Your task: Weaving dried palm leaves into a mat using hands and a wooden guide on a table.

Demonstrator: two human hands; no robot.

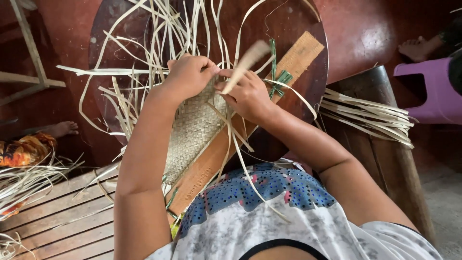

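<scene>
A partly woven pale straw mat (192, 127) lies on a round dark wooden board (308, 72), with many loose strips (144, 53) fanning out from its far edge. My left hand (188, 74) presses down on the mat's upper edge, fingers curled over the strips. Just to the right, my right hand (246, 94) pinches one pale strip (248, 62) and lifts it, blurred with motion. A long wooden ruler (211, 166) runs diagonally under the mat, with green strips (276, 79) lying across its far end.
A bundle of loose straw strips (370, 115) lies on a wooden bench (385, 154) at right. More strips (29, 178) pile at left on slatted planks (62, 216). Another person's feet show, one at far left (62, 128) and one at upper right (416, 48), by a purple plastic stool (433, 91).
</scene>
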